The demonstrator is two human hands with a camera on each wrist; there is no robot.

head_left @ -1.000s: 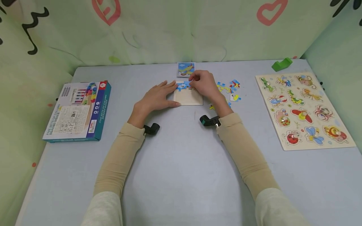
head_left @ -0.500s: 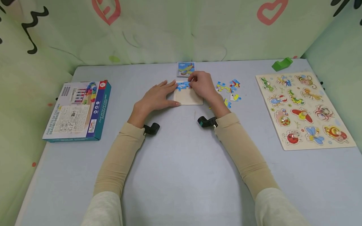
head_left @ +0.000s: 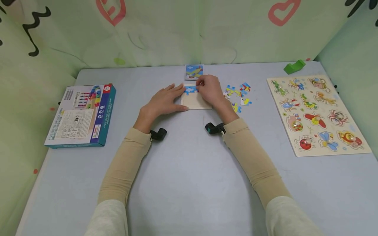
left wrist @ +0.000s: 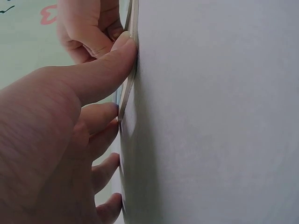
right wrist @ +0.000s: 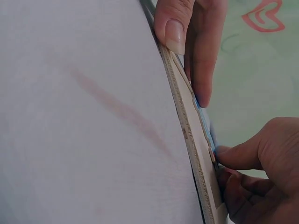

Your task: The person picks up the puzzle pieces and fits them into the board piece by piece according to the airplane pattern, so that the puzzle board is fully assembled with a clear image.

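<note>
A small wooden puzzle tray [head_left: 196, 102] lies near the back of the table, with blue jigsaw pieces [head_left: 190, 89] along its far side. My left hand [head_left: 165, 102] has its fingers spread at the tray's left side, the thumb touching its near edge. Over the tray's far right part, my right hand [head_left: 211, 88] pinches a puzzle piece between thumb and fingers, most of it hidden by them. The right wrist view shows the thumb [right wrist: 238, 156] close against the piece at the tray's surface. Loose jigsaw pieces [head_left: 233, 91] in yellow, blue and red lie right of the hand.
Behind the tray is a picture card [head_left: 194, 72] with a yellow aeroplane. A boxed set [head_left: 79, 116] sits at the left. On the right lie a wooden board of insect and animal shapes [head_left: 319, 114] and a green block [head_left: 294, 67]. A printed curtain [head_left: 165, 32] stands behind the table.
My right hand has shifted slightly left and nearer over the tray, uncovering more loose pieces beside its wrist. The left hand stays in place.
</note>
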